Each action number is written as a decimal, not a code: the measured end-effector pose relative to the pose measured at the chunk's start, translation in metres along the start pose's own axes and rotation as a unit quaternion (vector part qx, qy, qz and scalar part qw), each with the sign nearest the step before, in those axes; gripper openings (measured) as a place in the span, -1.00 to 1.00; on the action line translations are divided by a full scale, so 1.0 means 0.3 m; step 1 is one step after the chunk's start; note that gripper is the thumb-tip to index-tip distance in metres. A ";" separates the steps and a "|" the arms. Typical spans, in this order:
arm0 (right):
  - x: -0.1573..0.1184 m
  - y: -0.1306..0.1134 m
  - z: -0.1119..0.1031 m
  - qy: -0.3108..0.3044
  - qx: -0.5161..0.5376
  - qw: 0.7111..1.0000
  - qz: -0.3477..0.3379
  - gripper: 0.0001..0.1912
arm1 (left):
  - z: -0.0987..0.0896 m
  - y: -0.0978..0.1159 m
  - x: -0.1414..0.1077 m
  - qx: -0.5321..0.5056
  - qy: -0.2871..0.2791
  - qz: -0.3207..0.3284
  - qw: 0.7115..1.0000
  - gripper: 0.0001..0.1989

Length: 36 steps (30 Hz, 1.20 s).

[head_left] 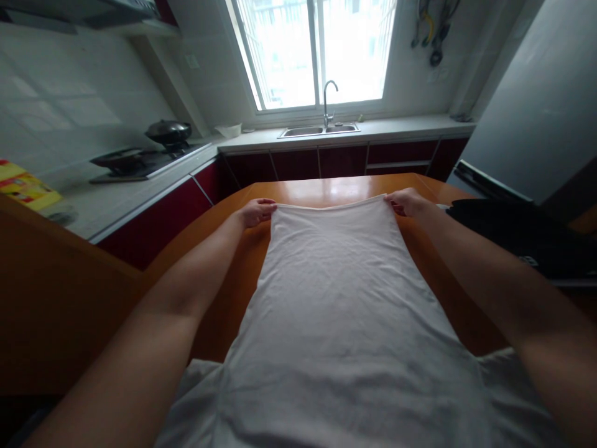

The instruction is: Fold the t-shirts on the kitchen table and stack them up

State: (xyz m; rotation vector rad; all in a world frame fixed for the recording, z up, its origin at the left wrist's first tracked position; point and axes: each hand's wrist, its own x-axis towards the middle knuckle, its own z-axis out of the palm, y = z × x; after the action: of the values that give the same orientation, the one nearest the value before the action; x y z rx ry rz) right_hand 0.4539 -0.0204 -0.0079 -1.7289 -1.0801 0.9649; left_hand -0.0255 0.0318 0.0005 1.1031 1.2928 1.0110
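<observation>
We see bare room on the shiny orange-brown table (317, 191), past the hem to its rounded far edge. Our bare left hand (259, 213) and bare right hand (403, 202) pinch two corners of the white cloth shirt (336, 298), spread between our arms.

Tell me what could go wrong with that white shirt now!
The left hand and right hand each pinch just a corner of the white shirt, so one corner might slip free and the edge could go crooked. The cloth also shows wrinkles, which might stay in if it isn't smoothed on the table.
</observation>
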 end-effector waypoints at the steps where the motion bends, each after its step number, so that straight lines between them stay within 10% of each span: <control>1: -0.004 -0.013 -0.011 -0.017 0.014 0.999 0.032 -0.92 | -0.004 0.002 -0.001 -0.012 -0.005 0.005 1.000 -0.60; 14: -0.039 -0.044 -0.046 0.033 0.185 0.978 0.087 -0.85 | -0.031 0.014 -0.008 -0.056 0.029 0.046 0.997 -0.61; 30: -0.020 -0.018 -0.044 0.047 0.241 0.968 -0.055 -0.74 | -0.029 -0.006 0.040 -0.080 0.049 0.067 0.993 -0.63; 36: 0.065 0.015 -0.043 0.023 0.306 0.946 -0.109 -0.70 | -0.026 0.019 0.094 -0.098 0.039 0.198 0.974 -0.67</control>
State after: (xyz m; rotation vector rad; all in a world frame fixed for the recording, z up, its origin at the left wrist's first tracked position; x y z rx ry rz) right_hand 0.4732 -0.0067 -0.0109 -1.0954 -0.8037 0.9809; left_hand -0.0319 0.0608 0.0008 1.2023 1.0247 1.4593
